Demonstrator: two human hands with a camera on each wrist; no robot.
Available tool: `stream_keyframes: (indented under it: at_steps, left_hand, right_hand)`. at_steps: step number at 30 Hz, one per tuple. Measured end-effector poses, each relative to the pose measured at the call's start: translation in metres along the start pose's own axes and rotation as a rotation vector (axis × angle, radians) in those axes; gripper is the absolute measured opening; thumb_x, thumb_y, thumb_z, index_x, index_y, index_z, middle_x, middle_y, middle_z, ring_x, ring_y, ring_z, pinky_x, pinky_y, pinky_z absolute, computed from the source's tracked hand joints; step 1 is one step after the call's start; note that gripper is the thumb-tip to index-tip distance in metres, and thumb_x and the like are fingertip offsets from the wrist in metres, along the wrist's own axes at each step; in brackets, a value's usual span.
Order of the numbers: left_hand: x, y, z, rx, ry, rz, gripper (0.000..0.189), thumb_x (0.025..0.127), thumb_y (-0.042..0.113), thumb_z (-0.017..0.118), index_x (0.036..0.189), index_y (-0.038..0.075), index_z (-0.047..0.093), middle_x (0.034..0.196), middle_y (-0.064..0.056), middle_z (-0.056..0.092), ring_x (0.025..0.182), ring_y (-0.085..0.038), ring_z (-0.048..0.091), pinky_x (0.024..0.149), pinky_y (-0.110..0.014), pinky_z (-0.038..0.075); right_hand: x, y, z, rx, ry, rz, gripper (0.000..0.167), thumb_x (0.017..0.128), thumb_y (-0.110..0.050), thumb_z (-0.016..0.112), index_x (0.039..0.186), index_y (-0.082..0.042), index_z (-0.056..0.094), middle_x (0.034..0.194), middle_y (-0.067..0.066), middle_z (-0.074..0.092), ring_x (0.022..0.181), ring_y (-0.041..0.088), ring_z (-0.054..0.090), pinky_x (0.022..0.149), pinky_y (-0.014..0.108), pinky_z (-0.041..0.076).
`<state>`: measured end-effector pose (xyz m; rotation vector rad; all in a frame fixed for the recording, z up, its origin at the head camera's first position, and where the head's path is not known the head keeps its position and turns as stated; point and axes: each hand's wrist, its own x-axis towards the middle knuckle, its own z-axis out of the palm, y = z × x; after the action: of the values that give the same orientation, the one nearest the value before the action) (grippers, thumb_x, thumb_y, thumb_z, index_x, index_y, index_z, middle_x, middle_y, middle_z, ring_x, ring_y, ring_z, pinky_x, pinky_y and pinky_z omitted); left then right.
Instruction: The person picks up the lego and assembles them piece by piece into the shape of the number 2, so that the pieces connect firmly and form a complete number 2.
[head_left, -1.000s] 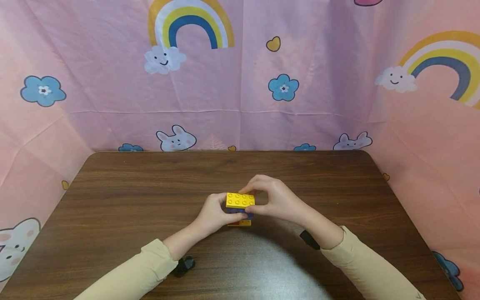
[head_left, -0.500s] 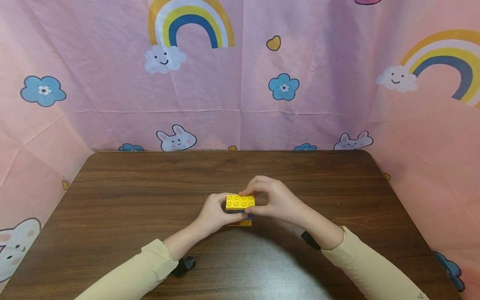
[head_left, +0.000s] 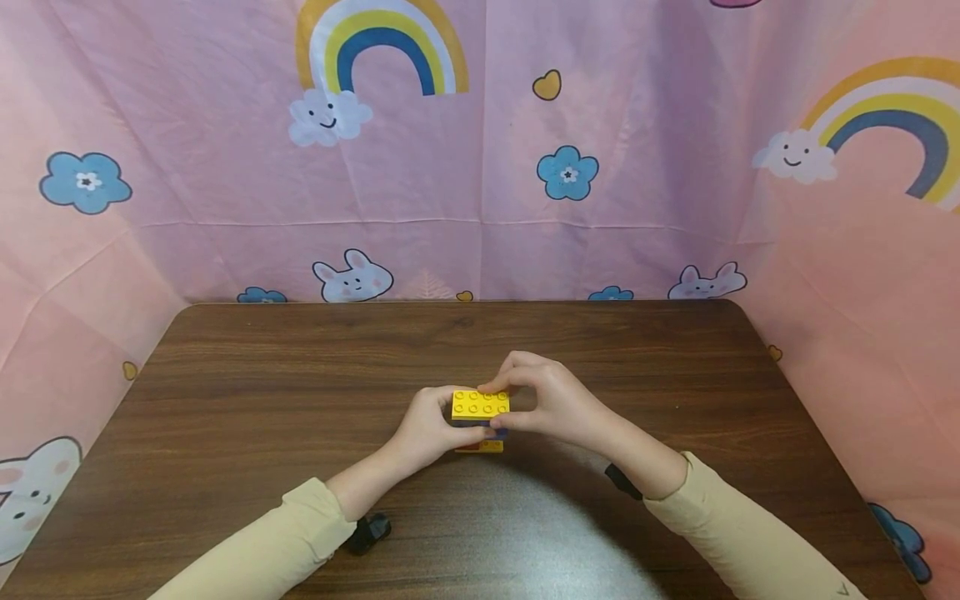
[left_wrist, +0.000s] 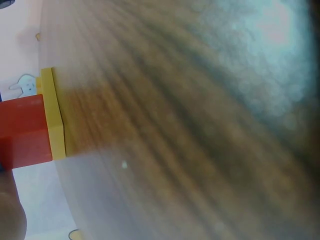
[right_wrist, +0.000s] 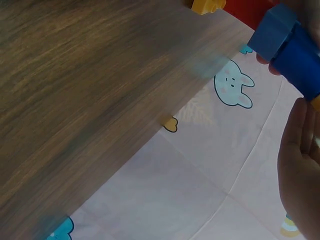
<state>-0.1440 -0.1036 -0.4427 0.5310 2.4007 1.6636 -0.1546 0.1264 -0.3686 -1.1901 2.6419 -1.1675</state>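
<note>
A stack of toy building bricks stands on the table, mid-front in the head view. At its foot is a flat yellow brick (left_wrist: pixel 53 120), bearing a red brick (left_wrist: pixel 25 127). Above the red come blue bricks (right_wrist: pixel 300 62), one jutting out past the other. The studded yellow brick (head_left: pixel 480 404) tops the stack, right over the blue. My left hand (head_left: pixel 423 429) grips the blue part, thumb across the near side. From the right, my right hand (head_left: pixel 558 400) pinches the top yellow brick between thumb and fingers. Much of the blue and red is hidden by my left thumb.
The brown wooden table (head_left: pixel 300 358) spreads out all around the stack. A black object (head_left: pixel 367 532) shows by the left cuff, another black piece (head_left: pixel 622 481) under the right forearm. A pink patterned cloth (head_left: pixel 480 167) closes off the back and sides.
The top yellow brick has come down slightly toward the blue bricks, and less blue shows beneath it. Both hands have kept nearly the same place; the last half second shows almost no motion.
</note>
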Motion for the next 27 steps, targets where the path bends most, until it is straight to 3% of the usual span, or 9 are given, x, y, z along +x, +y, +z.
stream_keyframes:
  at_steps: [11,16,22,27]
  left_hand:
    - [0.0002,-0.0007,-0.0004,-0.025,0.004,-0.009,0.044,0.085,0.01,0.089,0.123,-0.005,0.074,0.116,-0.018,0.079,0.105,-0.019,0.074,0.089,-0.021,0.059]
    - [0.0008,-0.0001,-0.0006,-0.044,-0.004,-0.008,0.044,0.085,0.009,0.088,0.124,-0.005,0.074,0.117,-0.019,0.079,0.104,-0.018,0.073,0.088,-0.019,0.059]
    - [0.002,-0.0011,0.0,-0.042,-0.005,0.019,0.043,0.084,0.006,0.087,0.124,-0.005,0.074,0.117,-0.019,0.079,0.103,-0.018,0.074,0.087,-0.019,0.06]
    - [0.0018,-0.001,0.0007,-0.049,-0.008,0.007,0.043,0.084,0.005,0.088,0.124,-0.003,0.074,0.117,-0.017,0.079,0.104,-0.019,0.074,0.087,-0.02,0.06]
  right_hand:
    - [0.0013,-0.0002,0.0012,-0.018,-0.012,-0.003,0.037,0.081,-0.01,0.093,0.116,-0.009,0.082,0.097,-0.001,0.066,0.092,0.013,0.065,0.086,0.042,0.063]
    - [0.0006,0.0,0.0016,-0.025,-0.006,-0.008,0.037,0.082,-0.011,0.094,0.116,-0.008,0.082,0.096,-0.001,0.066,0.091,0.021,0.066,0.083,0.039,0.061]
    - [-0.0005,0.0027,0.0022,-0.053,0.005,-0.063,0.038,0.081,-0.012,0.094,0.117,-0.007,0.081,0.096,0.0,0.066,0.09,0.025,0.067,0.08,0.035,0.06]
    - [0.0,0.0046,0.0016,-0.054,0.005,-0.1,0.039,0.08,-0.014,0.095,0.117,-0.007,0.081,0.097,0.0,0.068,0.091,0.02,0.067,0.081,0.038,0.062]
